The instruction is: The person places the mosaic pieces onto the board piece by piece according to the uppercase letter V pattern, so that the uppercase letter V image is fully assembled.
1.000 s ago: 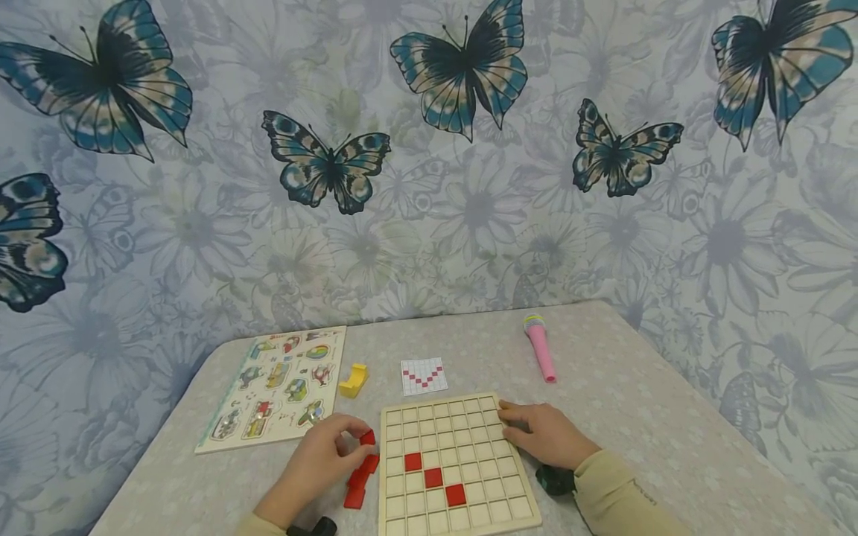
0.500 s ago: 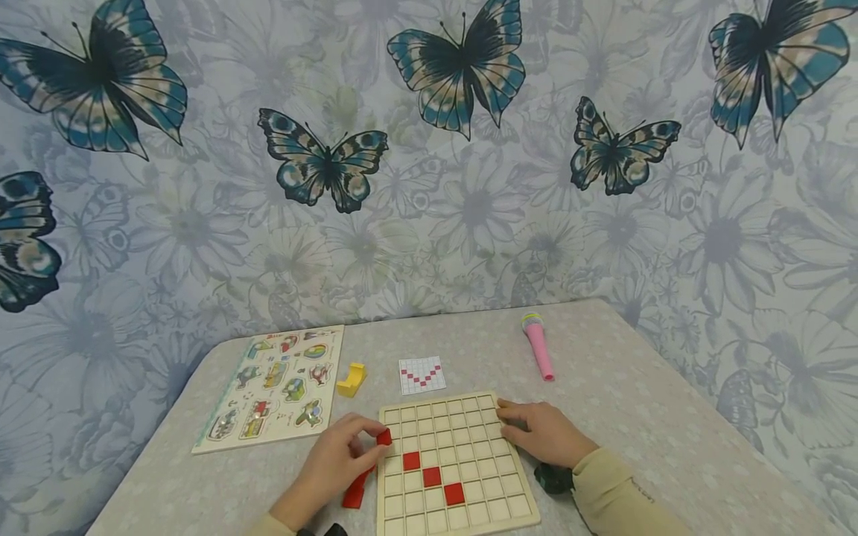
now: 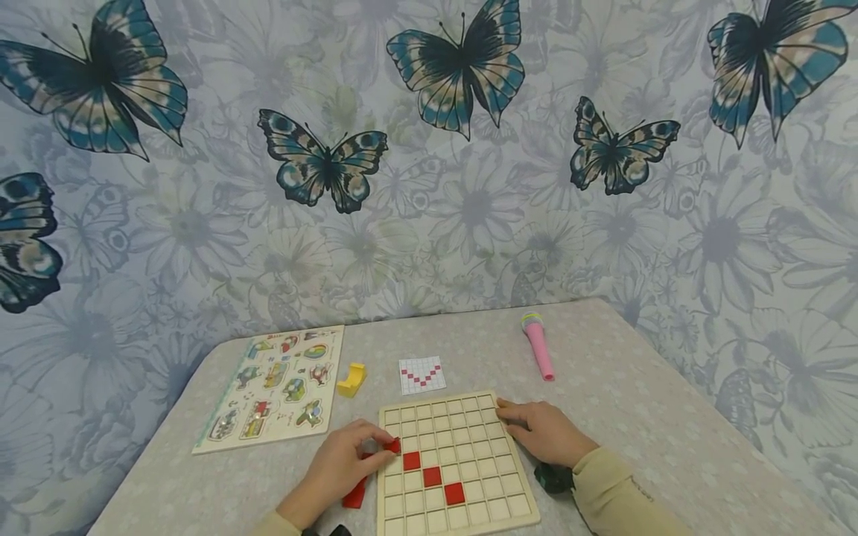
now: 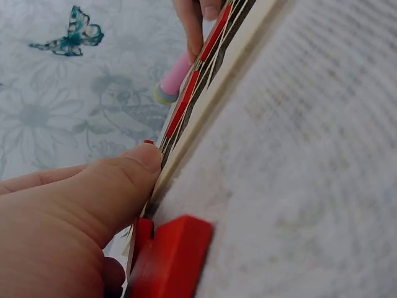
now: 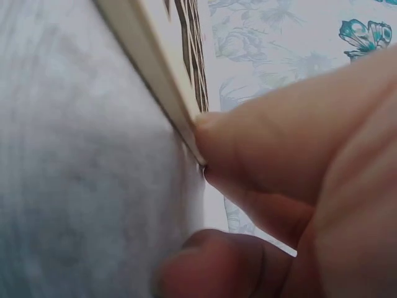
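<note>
Beside the wooden grid board [image 3: 474, 452], my left hand [image 3: 343, 463] pinches a red square tile [image 3: 394, 445] between thumb and fingers, right over a cell in the leftmost column. Only a sliver of this tile shows past the thumb in the left wrist view. Three red tiles [image 3: 432, 476] lie in cells, stepping down diagonally to the right. Loose red tiles [image 3: 354, 494] lie on the table left of the board, partly hidden by my left hand. My right hand [image 3: 555, 433] rests against the board's right edge, its fingertips touching the rim in the right wrist view.
A small white card [image 3: 422, 374] with a pink V of squares lies behind the board. Left of it are a yellow curved piece [image 3: 351, 380] and a picture puzzle board [image 3: 281, 417]. A pink toy microphone [image 3: 539, 350] lies at the back right of the table [image 3: 603, 372].
My left hand has carried the red tile from the loose ones rightward and onto the board's left column, tipping it lower. My right hand has stayed at the board's edge.
</note>
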Motion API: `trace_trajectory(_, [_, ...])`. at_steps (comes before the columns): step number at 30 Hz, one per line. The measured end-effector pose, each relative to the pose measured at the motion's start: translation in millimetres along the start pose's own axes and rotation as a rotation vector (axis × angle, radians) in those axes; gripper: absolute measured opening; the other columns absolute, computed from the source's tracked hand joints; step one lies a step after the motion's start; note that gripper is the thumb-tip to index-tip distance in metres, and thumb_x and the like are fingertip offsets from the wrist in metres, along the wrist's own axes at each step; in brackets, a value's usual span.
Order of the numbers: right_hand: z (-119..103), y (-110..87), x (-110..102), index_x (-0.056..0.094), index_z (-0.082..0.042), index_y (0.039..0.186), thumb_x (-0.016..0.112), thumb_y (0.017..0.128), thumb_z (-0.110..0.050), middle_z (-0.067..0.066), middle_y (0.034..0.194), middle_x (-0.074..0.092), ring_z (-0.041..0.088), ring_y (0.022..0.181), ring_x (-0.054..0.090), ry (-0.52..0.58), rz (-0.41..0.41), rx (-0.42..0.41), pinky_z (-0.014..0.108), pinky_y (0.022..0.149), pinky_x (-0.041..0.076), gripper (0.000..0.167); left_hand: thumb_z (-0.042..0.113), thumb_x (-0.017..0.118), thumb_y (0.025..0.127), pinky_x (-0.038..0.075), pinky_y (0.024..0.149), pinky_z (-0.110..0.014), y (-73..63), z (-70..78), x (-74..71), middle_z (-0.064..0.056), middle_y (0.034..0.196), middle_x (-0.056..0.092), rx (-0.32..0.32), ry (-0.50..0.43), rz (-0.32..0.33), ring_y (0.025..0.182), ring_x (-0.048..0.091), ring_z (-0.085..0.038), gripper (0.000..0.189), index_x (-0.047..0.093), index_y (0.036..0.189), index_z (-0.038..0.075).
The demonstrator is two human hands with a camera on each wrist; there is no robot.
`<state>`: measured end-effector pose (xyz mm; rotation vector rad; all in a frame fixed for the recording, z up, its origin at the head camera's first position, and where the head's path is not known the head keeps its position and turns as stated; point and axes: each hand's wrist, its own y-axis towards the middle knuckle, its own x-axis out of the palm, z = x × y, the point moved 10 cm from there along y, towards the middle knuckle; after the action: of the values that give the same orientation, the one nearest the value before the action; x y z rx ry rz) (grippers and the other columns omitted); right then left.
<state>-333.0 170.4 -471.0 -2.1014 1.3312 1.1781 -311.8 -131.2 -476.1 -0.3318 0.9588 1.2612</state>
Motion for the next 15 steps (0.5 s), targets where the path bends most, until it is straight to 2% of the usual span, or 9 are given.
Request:
trace_trajectory(10, [-0.8, 1.3, 1.2, 0.063, -0.007, 0.141, 0.062, 0.103, -0.017, 0.009, 0.152, 0.055, 0.041, 0.138, 0.052, -0.003, -0.006, -0.004, 0.06, 0.108, 0.043, 0.039, 0.038, 0.085, 0.083, 0.049, 0.068, -0.02, -0.2, -2.3, -1.3, 0.023, 0.097, 0.068, -0.021, 0.017, 0.022, 0.082, 0.059, 0.004, 0.011, 0.075, 0.085, 0.041])
trace_trajectory(15, [-0.8, 1.9, 0.3, 0.064, -0.008, 0.14, 0.063, 0.103, -0.017, 0.008, 0.151, 0.056, 0.04, 0.136, 0.054, -0.02, 0.001, 0.003, 0.059, 0.107, 0.044, 0.039, 0.035, 0.084, 0.085, 0.048, 0.068, -0.021, 1.3, 1.4, -4.2, 0.021, 0.098, 0.069, -0.007, 0.037, 0.038, 0.086, 0.061, 0.002, 0.01, 0.075, 0.084, 0.038])
